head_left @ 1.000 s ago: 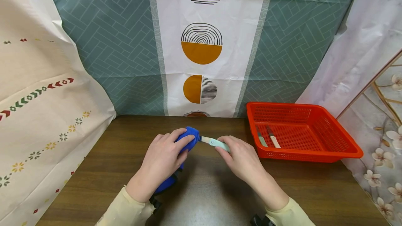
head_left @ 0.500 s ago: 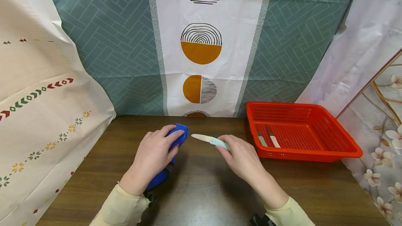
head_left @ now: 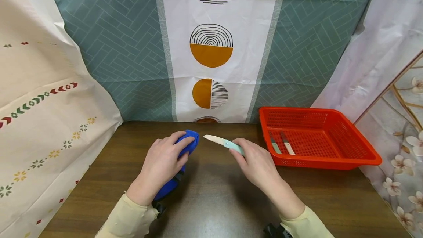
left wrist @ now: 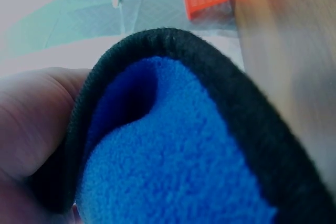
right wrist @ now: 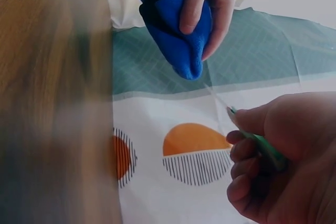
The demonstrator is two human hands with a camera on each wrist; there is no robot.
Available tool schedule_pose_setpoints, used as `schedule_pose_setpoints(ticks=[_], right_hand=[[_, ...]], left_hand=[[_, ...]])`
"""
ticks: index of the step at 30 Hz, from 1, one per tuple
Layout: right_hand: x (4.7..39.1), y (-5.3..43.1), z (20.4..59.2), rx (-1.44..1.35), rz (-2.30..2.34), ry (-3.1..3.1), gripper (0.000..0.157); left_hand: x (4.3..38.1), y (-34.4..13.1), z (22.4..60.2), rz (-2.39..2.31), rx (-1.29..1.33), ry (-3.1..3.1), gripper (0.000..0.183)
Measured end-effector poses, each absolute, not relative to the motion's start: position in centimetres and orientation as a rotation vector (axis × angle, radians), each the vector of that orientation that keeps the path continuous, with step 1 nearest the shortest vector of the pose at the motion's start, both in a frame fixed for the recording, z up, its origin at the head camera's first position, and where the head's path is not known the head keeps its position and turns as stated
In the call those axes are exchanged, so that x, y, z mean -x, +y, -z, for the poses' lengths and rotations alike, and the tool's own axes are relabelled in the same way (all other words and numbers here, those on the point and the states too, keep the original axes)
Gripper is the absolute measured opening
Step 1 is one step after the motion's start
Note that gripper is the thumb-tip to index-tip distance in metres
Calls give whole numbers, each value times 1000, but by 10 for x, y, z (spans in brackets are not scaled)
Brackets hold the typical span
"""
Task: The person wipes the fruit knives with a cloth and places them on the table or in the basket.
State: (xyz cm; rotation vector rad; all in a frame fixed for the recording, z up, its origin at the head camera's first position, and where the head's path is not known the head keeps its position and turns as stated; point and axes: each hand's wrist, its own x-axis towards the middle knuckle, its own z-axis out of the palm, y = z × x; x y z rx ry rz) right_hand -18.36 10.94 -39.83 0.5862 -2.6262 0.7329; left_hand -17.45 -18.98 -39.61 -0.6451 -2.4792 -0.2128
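A blue cloth [head_left: 189,144] with a dark edge is bunched in my left hand [head_left: 164,162], the fingers and thumb pinching its folded end. In the left wrist view the cloth [left wrist: 173,145] hangs in a loose fold that fills most of the picture. My right hand [head_left: 257,162] grips a small knife [head_left: 228,144] by its pale mint handle, fingers curled round it in the right wrist view. The knife's light blade points left at the cloth, with a small gap between tip and cloth. Part of the handle is hidden in the palm.
To the right, a red plastic basket [head_left: 317,162] stands on the brown wooden table [head_left: 211,201]. Inside its left side lie a knife with a green handle [head_left: 275,147] and one with a white handle [head_left: 289,148]. Patterned fabric [head_left: 211,94] hangs behind the table.
The blade was wrapped in the cloth a second ago and is now free of it. My left hand moved left with the cloth; the knife has since tilted its tip slightly up.
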Motion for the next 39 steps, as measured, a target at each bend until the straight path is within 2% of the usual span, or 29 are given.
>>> schedule_pose_setpoints(ticks=[5, 20, 28, 39], right_hand=[[183, 121, 394, -571, -700, -2592, 27], [194, 168, 382, -398, -552, -2575, 17], [199, 207, 384, -301, -519, -2591, 16], [216, 268, 390, -108, -438, -2616, 23]], left_hand=[[175, -187, 397, 226, 634, -2515, 47], [176, -181, 402, 263, 656, -2555, 49], [179, -182, 407, 263, 661, -2568, 49], [179, -189, 414, 260, 613, -2627, 48]])
